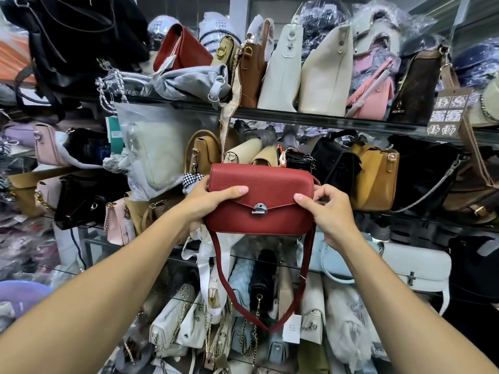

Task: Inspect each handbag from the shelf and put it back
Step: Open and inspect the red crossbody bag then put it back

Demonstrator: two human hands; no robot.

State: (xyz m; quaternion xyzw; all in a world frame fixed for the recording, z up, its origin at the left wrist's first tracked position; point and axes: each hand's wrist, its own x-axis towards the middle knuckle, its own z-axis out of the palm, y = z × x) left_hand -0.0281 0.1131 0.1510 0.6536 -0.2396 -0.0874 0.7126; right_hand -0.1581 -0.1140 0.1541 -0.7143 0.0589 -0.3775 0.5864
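Red pebbled leather fills the middle of the view: one flap-front handbag (260, 201), held upright in the air in front of the middle row of the shelving, not resting on any board. Two hands hold it. The left hand (208, 203) wraps round the bag's left end, thumb laid across the front flap and fingers behind. The right hand (328, 211) pinches the right end, thumb on the flap's edge and fingers curled at the side. The flap is down, and one silver metal clasp (259, 208) sits at its point. One red shoulder strap (216, 252) hangs from the bag's two ends in a long loop, with one white paper tag (291, 329) near the bottom of the loop.

Behind stands the upper glass shelf (297, 118). On it are two tall cream bucket bags (280, 74) side by side, one brown leather tote (251, 74) to their left, and one second red flap bag (181, 47) tilted farther left. One mustard-yellow satchel (375, 176) stands on the middle shelf, right of the right hand.
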